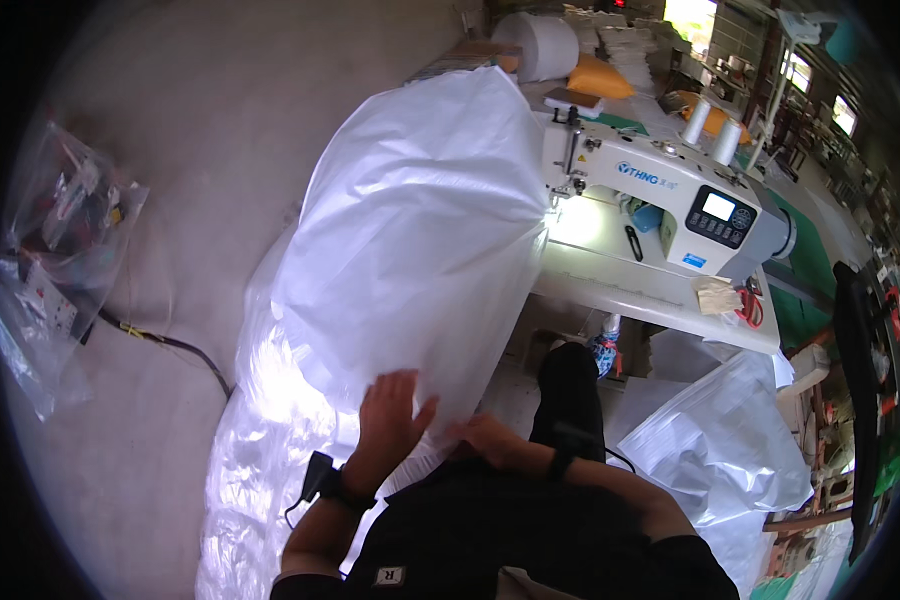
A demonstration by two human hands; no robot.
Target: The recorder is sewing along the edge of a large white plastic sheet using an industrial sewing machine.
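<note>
A large white sheet (410, 210), shiny like plastic or coated fabric, runs from under the needle of a white sewing machine (635, 170) down towards my lap. My left hand (395, 415) lies flat against its lower part, with fingers stretched and thumb apart. Close to my body my right hand (485, 438) is closed at the sheet's lower right edge, fingers curled on the material; the fingertips are partly hidden. The machine's lamp lights the spot where the gathered sheet meets the needle. More glossy translucent material (260, 500) hangs in folds at my left.
On the machine table lie a black cutter (634, 243), red-handled scissors (750, 308) and a beige scrap (718, 295). Two white thread cones (727, 142) stand behind. Crumpled white sheeting (720, 440) is at right. Clear plastic bags (65, 210) and a black cable (175, 345) lie left.
</note>
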